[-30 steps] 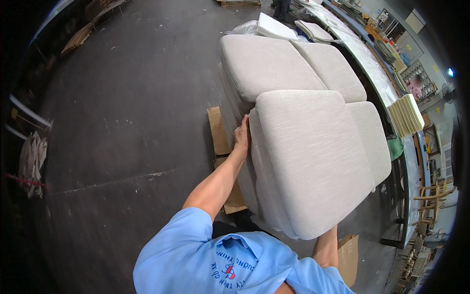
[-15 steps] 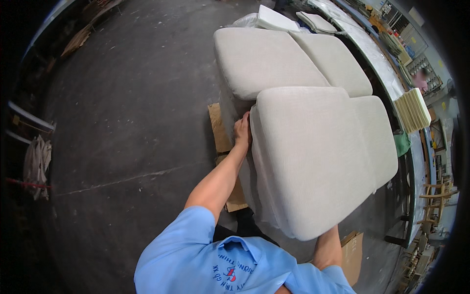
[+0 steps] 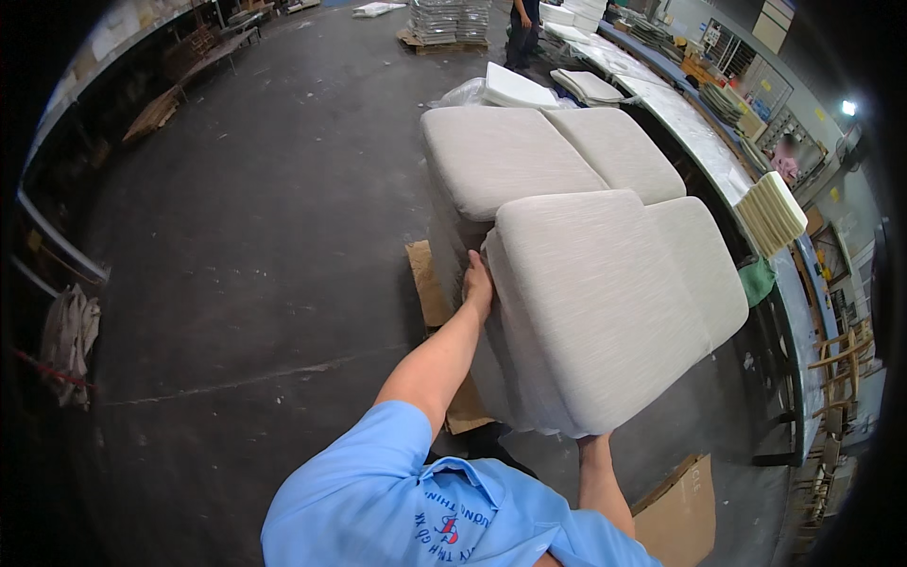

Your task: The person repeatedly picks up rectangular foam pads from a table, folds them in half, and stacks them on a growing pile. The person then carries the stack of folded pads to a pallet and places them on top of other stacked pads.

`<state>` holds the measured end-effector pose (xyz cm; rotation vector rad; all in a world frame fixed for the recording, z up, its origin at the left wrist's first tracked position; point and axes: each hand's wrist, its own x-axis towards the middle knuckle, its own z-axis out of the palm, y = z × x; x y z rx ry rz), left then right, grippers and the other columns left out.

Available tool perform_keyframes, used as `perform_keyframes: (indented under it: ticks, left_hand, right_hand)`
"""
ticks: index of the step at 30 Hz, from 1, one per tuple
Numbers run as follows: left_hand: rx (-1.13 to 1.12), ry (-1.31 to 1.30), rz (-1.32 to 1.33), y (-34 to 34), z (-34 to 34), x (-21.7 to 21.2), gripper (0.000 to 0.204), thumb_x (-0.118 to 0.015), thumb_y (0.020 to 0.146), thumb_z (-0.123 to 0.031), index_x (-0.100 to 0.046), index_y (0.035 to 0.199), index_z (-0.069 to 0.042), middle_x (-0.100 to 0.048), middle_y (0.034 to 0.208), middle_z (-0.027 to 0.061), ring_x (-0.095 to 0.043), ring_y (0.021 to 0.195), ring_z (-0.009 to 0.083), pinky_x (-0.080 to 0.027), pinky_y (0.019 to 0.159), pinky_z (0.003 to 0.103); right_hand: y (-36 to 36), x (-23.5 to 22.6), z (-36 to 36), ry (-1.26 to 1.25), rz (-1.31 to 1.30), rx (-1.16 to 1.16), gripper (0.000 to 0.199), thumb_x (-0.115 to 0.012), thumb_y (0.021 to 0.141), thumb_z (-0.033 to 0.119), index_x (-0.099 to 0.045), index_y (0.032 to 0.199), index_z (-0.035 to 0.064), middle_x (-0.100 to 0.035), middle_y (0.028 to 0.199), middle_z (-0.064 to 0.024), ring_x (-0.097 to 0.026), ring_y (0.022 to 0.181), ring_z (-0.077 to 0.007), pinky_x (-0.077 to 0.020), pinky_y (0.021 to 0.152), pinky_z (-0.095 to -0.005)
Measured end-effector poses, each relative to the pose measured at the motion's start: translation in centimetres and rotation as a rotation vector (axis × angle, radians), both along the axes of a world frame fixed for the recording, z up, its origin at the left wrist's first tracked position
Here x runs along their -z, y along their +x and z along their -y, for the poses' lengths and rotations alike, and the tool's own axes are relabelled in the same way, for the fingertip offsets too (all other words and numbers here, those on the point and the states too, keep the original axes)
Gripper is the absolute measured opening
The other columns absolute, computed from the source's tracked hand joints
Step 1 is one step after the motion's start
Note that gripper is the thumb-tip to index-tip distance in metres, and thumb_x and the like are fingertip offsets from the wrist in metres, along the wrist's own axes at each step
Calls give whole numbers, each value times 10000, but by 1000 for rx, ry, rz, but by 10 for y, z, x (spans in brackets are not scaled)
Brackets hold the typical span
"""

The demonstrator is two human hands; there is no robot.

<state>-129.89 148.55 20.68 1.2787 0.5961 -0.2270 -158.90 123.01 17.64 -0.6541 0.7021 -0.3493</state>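
Observation:
Before me stands a stack of pale beige seat cushions (image 3: pixel 605 302), with thin clear plastic showing down its near left side. My left hand (image 3: pixel 479 283) grips the stack's left side near the far corner; some fingertips go out of sight in the gap there. At the near edge my right hand (image 3: pixel 593 444) reaches under the top cushion, its fingers hidden. A second cushion (image 3: pixel 709 269) adjoins the stack on the right. Behind lie two more beige cushions, a left one (image 3: pixel 510 156) and a right one (image 3: pixel 624 151).
Flat brown cardboard (image 3: pixel 430 283) lies under the stack's left side, and a cardboard piece (image 3: pixel 678 515) stands at lower right. A long worktable (image 3: pixel 699 156) runs along the right, bearing stacked cream pads (image 3: pixel 770 215). Farther off, a person (image 3: pixel 522 33) stands near a wrapped pallet (image 3: pixel 444 24).
The view has tilted up, bringing the far floor, pallet and standing person into sight. Both hands stay at the stack; my right hand now shows nearer the stack's near left corner.

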Motion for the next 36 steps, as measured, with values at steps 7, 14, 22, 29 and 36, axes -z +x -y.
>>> perform_keyframes:
  ticks: [7,14,22,29,36]
  left_hand:
    - [489,214,443,-110,-35,9,734,-188,1107,-531,-86,1651,-48,-163,1716,154,-155,1582,302,-135,1279,392]
    - [966,247,-142,-248,-112,51,615,-438,1073,-492,-502,1518,-73,-669,1233,93,-598,1097,218,-481,951,362]
    - [348,518,-821,-353,-314,61,539,-550,1040,-409,-562,1456,-68,-665,1248,160,-653,1056,322,-562,847,502]
    - [349,395,-836,-350,-358,76,503,-540,1055,-445,-584,1429,-112,-685,1144,113,-628,904,252,-516,707,427]
    - [585,429,-501,-286,-423,89,477,-552,1050,-438,-616,1415,-138,-710,1120,62,-625,863,191,-521,791,391]
  right_hand:
    - [-81,45,-44,-162,-639,2,724,-396,1016,673,-349,1573,213,-465,1552,-101,-545,1319,-366,-472,967,-594]
    - [-321,149,-21,-925,-1392,-532,763,-409,1023,638,-607,1360,-16,-658,1308,-245,-627,1215,-421,-472,1020,-496]
    - [-290,109,-23,-541,-1216,-685,508,-546,1035,473,-675,1193,8,-709,985,-191,-684,731,-309,-520,605,-433]
    - [-169,73,-75,-469,-996,-710,539,-556,1056,398,-506,1467,53,-688,1173,-168,-692,837,-293,-492,598,-395]
    - [-71,87,-183,-536,-1109,-960,535,-591,1042,415,-534,1422,42,-685,1178,-161,-676,826,-277,-490,602,-399]
